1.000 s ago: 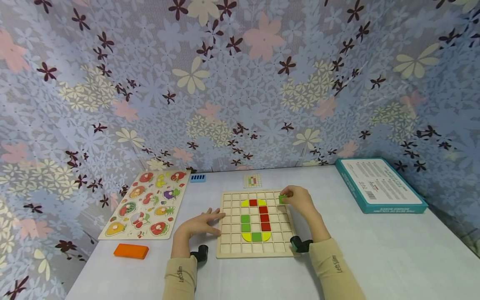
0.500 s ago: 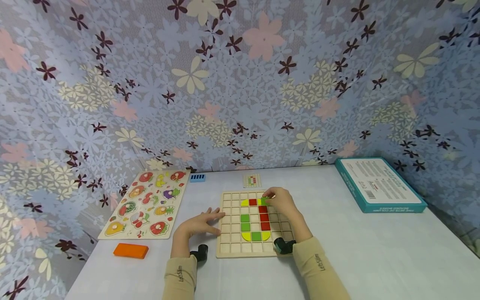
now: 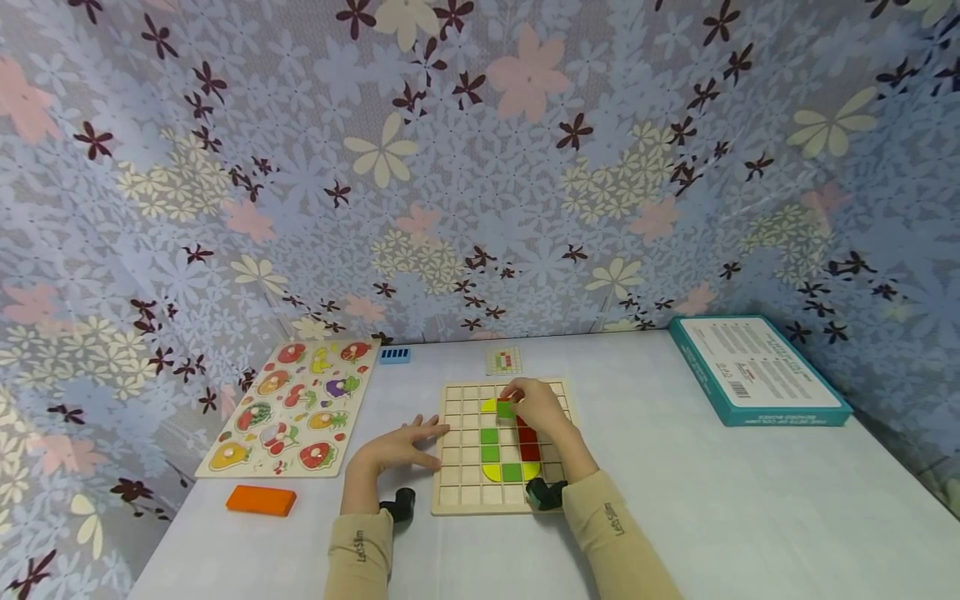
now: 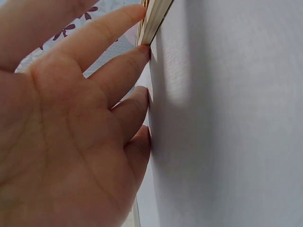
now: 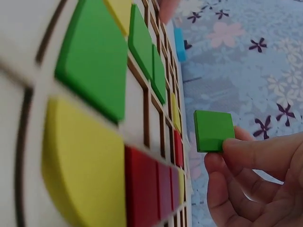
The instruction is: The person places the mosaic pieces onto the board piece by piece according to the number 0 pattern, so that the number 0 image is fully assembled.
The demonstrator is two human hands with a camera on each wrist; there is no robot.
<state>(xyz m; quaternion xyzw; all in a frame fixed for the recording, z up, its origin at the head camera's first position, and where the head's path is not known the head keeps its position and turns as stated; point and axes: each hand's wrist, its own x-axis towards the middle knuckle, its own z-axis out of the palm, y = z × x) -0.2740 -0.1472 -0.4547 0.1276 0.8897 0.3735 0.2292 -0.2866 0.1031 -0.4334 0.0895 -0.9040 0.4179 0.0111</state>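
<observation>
The right hand [image 3: 536, 406] pinched a green tile [image 3: 506, 409] just above the grid board's [image 3: 457, 492] upper rows. The left hand [image 3: 397, 450] lay flat, fingers straight against the board's left edge, on the bench [image 3: 712, 500].

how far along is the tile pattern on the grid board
Done: yellow, red and green tiles already sit in the wooden grid board, forming most of a loop. In hand: the right hand pinches a green tile just above the board's upper rows, not yet seated; the left hand lies flat at the board's left edge. Left: seating that tile; much of the grid is unfilled.
</observation>
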